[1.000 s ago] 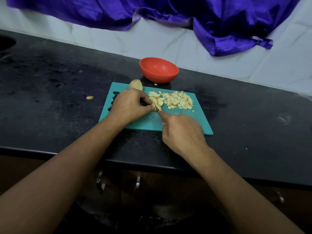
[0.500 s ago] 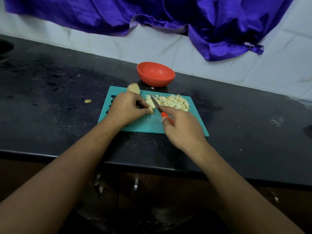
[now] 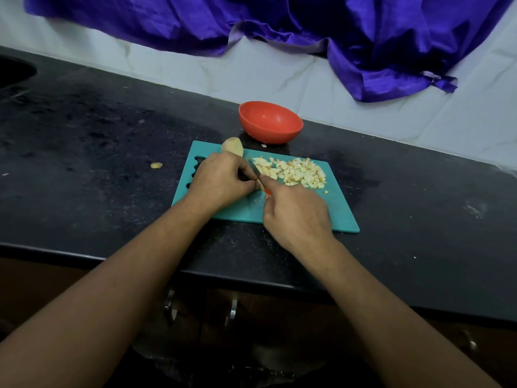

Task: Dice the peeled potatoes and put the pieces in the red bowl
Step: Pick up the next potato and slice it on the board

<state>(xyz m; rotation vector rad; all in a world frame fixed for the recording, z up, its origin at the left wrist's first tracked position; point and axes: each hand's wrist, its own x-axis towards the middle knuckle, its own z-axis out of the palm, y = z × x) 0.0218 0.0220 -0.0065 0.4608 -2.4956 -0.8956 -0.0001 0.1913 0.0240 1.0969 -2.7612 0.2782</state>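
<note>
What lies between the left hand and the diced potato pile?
In the head view, the knife blade, held by the right hand, separates the left hand from the diced potato pile.

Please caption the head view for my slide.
A knife in right hand cuts a potato piece held by left hand; diced potato on teal board, red bowl empty.

Diced pile, whole potato before bowl

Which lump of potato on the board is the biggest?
The rounded potato at the cutting board's far left edge, just beyond the left hand. Everything to its right is a heap of small diced pieces.
</note>
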